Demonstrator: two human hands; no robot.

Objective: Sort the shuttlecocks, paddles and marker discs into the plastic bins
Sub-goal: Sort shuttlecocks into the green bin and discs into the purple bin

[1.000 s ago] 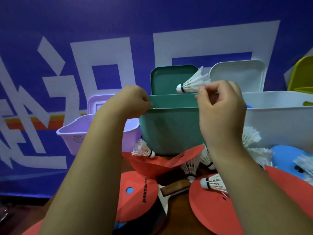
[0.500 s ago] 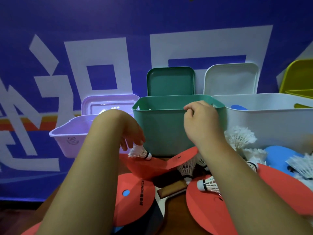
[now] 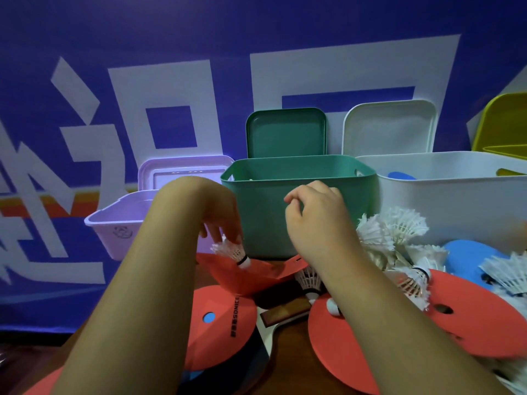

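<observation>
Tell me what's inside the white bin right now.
Only the top edge of a blue item, probably a marker disc, shows above the front wall of the white bin. Everything lower inside is hidden by that wall, so I can't tell what else it holds.

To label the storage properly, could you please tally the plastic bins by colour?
lilac bin: 1
green bin: 1
white bin: 1
yellow bin: 1, mostly cut off at the right edge
Total: 4 bins
</observation>
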